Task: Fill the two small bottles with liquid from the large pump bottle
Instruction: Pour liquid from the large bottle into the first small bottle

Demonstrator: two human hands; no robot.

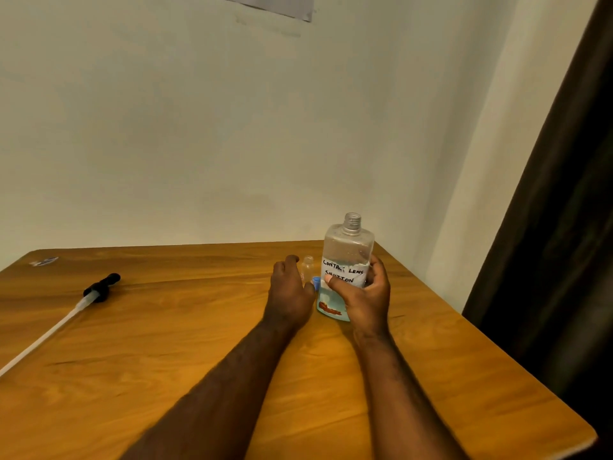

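Both hands (328,290) around large bottle (346,260), near table edge (431,287)

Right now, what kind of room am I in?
Probably a home room, not a lab: a wooden table pushed into a plain painted corner, a dark curtain on the right, and a hand-labelled large bottle reading "contact lens solution".

Surface (166,343): orange-brown woodgrain. Bottle (346,260): clear, white handwritten label, light-blue base. Pump (101,287): black, white tube.
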